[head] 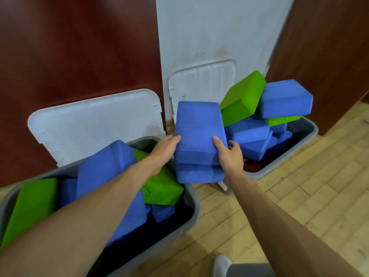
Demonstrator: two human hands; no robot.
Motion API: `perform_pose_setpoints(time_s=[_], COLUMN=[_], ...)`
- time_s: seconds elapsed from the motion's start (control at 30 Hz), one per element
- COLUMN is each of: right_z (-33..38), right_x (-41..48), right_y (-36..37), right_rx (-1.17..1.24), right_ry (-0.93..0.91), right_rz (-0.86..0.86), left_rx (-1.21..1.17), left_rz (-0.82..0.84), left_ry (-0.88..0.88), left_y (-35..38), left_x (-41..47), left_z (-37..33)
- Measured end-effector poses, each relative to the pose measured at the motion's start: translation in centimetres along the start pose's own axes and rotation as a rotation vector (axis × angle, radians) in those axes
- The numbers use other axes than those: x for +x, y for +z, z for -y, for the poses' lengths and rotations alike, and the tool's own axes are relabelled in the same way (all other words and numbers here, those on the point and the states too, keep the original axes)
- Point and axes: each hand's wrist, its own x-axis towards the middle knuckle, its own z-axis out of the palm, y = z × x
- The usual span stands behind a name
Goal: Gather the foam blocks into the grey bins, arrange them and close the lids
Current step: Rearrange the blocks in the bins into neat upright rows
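Both arms stretched fwd, left hand & right hand each grip w/ curled fingers a side of two stacked blue rectangular foam blocks, held up betw. near grey plastic bin & far grey plastic bin, both heaped w/ more blue/green blocks, on pale parquet floor by white wall.

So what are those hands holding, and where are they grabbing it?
A stack of blue foam blocks, apparently two. The left hand holds its left side; the right hand grips its right side, thumb on top.
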Motion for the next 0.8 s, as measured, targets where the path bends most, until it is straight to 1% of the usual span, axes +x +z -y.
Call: perform_pose_setpoints(time_s=[0.07, 0.13, 0.2, 0.23, 0.27, 0.3, 0.33, 0.4, 0.43, 0.47, 0.53, 0.57, 0.6, 0.67, 0.73, 0.8], right_z=[0.3, 0.7, 1.3, 1.8, 2.3, 2.7, 3.2, 3.3, 3.1, 2.7, 1.4, 0.7, 0.2, -0.2, 0.0, 0.6], right_x=[-0.9, -2.0, -3.5, -4.4, -5.3, -6.2, -7.1, -8.9, -9.7, -10.5, -12.0, -12.8, -13.2, -14.0, -14.3, -14.5], right_y=[-0.4, -0.5, 0.0, 0.6, 1.3, 2.3, 3.4, 5.8, 7.0, 8.0, 9.6, 10.2, 10.7, 11.5, 12.4, 13.1], right_rx=[-0.052, -0.140, -0.289, -0.335, -0.351, -0.352, -0.375, -0.510, -0.575, -0.608, -0.580, -0.572, -0.596, -0.650, -0.637, -0.641], right_ry=[-0.049, -0.124, -0.284, -0.389, -0.491, -0.563, -0.597, -0.581, -0.531, -0.454, -0.232, -0.128, -0.067, -0.042, -0.111, -0.282], right_rz=[-0.037, -0.120, -0.216, -0.219, -0.170, -0.072, 0.057, 0.334, 0.446, 0.536, 0.670, 0.711, 0.732, 0.744, 0.712, 0.655], left_rx=[0.018, 0.042, 0.121, 0.162, 0.193, 0.214, 0.230, 0.256, 0.273, 0.297, 0.358, 0.388, 0.421, 0.518, 0.676, 0.706], left_rz=[-0.002, -0.012, -0.018, -0.023, -0.033, -0.049, -0.075, -0.159, -0.204, -0.241, -0.299, -0.331, -0.373, -0.458, -0.523, -0.567], left_ry=[0.024, 0.058, 0.084, 0.091, 0.102, 0.119, 0.131, 0.158, 0.161, 0.150, 0.112, 0.084, 0.051, -0.050, -0.208, -0.372], left_y=[-0.6, -1.4, -2.6, -3.4, -4.4, -5.6, -6.8, -9.3, -10.5, -11.8, -14.4, -15.7, -17.1, -19.6, -21.3, -22.0], left_x=[-0.9, -2.0, -3.4, -4.3, -5.3, -6.3, -7.3, -9.3, -10.1, -10.9, -12.3, -13.0, -13.6, -15.0, -16.5, -18.4], left_z=[-0.4, -0.9, -1.1, -1.3, -1.5, -1.5, -1.3, -0.6, 0.0, 0.9, 3.0, 4.2, 5.3, 7.6, 9.6, 11.3])
